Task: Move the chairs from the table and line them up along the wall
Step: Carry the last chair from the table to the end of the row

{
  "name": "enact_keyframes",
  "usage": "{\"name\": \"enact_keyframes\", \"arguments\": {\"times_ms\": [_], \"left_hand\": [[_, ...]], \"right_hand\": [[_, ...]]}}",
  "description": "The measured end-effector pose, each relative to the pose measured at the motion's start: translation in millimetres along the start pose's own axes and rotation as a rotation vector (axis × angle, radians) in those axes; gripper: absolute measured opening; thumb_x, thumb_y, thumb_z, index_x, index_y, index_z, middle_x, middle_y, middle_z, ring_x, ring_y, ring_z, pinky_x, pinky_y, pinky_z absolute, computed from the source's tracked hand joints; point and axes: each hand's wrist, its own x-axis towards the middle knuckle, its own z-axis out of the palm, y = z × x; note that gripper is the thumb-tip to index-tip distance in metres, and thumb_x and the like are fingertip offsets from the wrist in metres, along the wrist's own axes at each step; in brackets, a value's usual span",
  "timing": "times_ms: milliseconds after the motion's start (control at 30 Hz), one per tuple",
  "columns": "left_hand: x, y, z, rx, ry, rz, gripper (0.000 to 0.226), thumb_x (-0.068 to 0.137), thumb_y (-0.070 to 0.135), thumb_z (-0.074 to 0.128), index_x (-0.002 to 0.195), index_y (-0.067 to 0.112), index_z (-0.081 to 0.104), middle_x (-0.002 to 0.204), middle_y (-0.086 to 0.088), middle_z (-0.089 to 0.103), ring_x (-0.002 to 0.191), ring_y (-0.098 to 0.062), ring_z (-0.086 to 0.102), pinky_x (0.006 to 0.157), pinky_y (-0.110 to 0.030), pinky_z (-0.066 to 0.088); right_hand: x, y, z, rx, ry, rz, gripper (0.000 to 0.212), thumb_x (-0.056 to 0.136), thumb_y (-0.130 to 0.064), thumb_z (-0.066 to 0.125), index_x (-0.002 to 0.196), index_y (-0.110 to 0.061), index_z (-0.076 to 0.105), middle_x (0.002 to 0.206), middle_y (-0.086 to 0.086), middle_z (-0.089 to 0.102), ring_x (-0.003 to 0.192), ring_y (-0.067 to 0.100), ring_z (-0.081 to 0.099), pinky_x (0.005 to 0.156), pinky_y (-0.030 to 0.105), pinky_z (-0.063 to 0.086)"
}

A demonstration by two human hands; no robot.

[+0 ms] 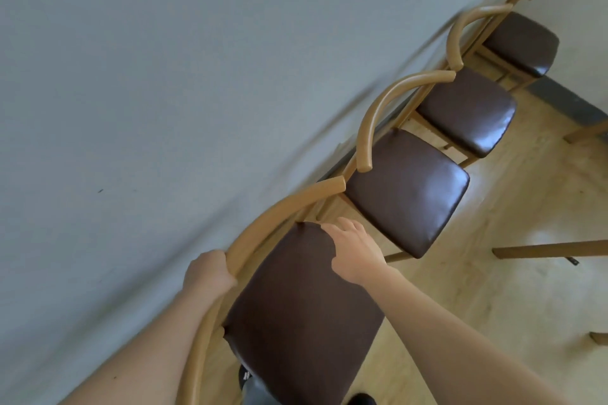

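Several wooden chairs with curved backrests and dark brown cushioned seats stand in a row along the pale wall [131,92]. The nearest chair [296,306] is right below me. My left hand [207,273] is wrapped around its curved backrest rail. My right hand [355,250] lies on the far edge of its seat, fingers curled over the edge. Beyond it stand a second chair [408,191], a third chair [470,112] and a fourth chair [523,43], backs to the wall.
Light wooden floor [493,273] lies to the right of the row. Wooden legs of other furniture [552,248] reach in from the right edge. A dark skirting strip [566,99] runs along the far wall. My shoes show at the bottom.
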Motion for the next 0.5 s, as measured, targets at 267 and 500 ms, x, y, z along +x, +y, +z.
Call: {"name": "enact_keyframes", "arguments": {"times_ms": [267, 500], "left_hand": [[29, -14, -23, 0.191, 0.089, 0.057, 0.008, 0.083, 0.01, 0.057, 0.089, 0.013, 0.062, 0.081, -0.004, 0.063, 0.075, -0.021, 0.062, 0.064, -0.029, 0.051], [31, 4, -10, 0.217, 0.168, 0.122, 0.01, 0.085, 0.006, 0.054, 0.082, 0.012, 0.061, 0.073, -0.003, 0.06, 0.067, -0.019, 0.059, 0.058, -0.028, 0.048]], "right_hand": [[-6, 3, 8, 0.033, -0.019, 0.057, 0.067, 0.087, -0.006, 0.053, 0.146, -0.027, 0.029, 0.152, 0.008, 0.029, 0.14, 0.029, 0.023, 0.11, 0.042, 0.036], [-15, 13, 8, 0.032, -0.013, 0.094, 0.067, 0.086, -0.005, 0.051, 0.146, -0.025, 0.03, 0.147, 0.006, 0.036, 0.137, 0.028, 0.027, 0.107, 0.041, 0.038]]}}
